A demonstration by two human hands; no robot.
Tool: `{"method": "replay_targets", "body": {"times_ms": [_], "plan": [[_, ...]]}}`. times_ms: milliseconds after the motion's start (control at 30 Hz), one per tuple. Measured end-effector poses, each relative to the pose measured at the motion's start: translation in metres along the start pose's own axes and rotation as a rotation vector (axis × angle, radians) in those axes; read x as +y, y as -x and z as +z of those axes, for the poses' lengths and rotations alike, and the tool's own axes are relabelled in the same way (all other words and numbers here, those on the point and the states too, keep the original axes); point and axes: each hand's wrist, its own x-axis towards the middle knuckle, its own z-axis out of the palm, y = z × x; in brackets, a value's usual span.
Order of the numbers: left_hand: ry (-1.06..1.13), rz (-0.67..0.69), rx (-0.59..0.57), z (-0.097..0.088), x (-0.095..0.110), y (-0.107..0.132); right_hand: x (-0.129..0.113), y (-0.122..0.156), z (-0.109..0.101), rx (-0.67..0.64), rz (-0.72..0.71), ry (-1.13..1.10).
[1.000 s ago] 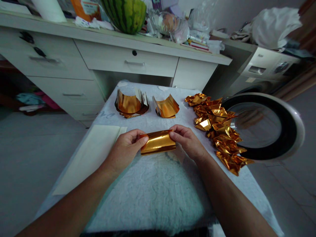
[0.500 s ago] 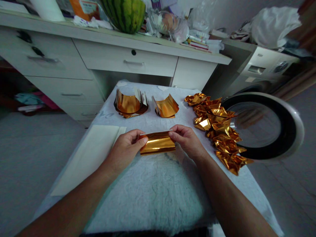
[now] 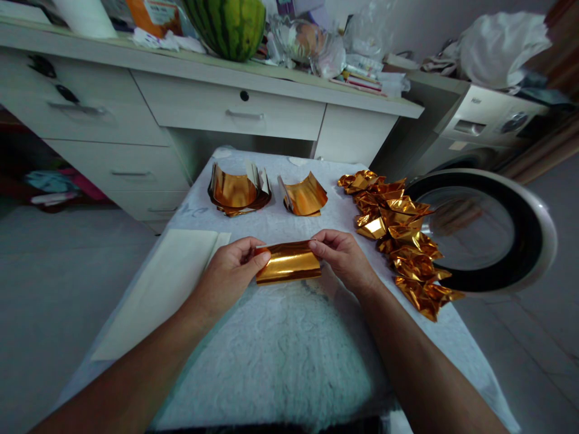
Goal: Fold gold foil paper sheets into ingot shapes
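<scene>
Between my two hands is a sheet of shiny gold foil paper, curled over, with a pale edge along its top. My left hand pinches its left end between thumb and fingers. At the upper right corner, my right hand pinches it the same way. Beyond my hands lie a thick curved stack of gold foil sheets and, beside it on the right, a smaller curved stack. Folded gold foil pieces form a row to the right of my right hand.
A cloth-covered table is under my hands, with a pale folded sheet at its left. Behind stands a white drawer cabinet with a watermelon on top. The open round door of a washing machine reaches the table's right side.
Almost nothing differs. Both hands keep their pinch on the foil sheet, whose top edge seems tilted very slightly; the stacks and folded pieces stay in place.
</scene>
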Motion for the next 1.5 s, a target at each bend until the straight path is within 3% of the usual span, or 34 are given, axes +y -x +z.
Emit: {"method": "replay_targets", "body": {"times_ms": [333, 500, 600, 833, 967, 1167, 1500], "plan": [[-0.032, -0.007, 0.012, 0.000, -0.002, 0.000, 0.003, -0.001, 0.000, -0.006, -0.006, 0.029], [-0.134, 0.027, 0.051, 0.004, -0.003, 0.001, 0.007, -0.003, 0.004, 0.048, 0.039, 0.322], [-0.303, 0.079, 0.086, 0.004, -0.005, 0.002, 0.008, -0.003, 0.008, 0.066, 0.046, 0.487], [-0.598, 0.115, 0.078, 0.005, -0.005, 0.004, 0.007, -0.004, 0.012, 0.096, -0.121, 0.885], [-0.679, 0.104, 0.084, 0.005, -0.003, 0.005, 0.009, -0.004, 0.012, 0.070, -0.147, 0.954], [-0.473, 0.138, 0.101, 0.004, -0.010, 0.001, 0.007, -0.003, 0.010, 0.072, -0.121, 0.872], [-0.098, 0.018, 0.147, 0.002, 0.000, 0.000, 0.002, -0.004, 0.007, 0.053, -0.018, 0.581]]}}
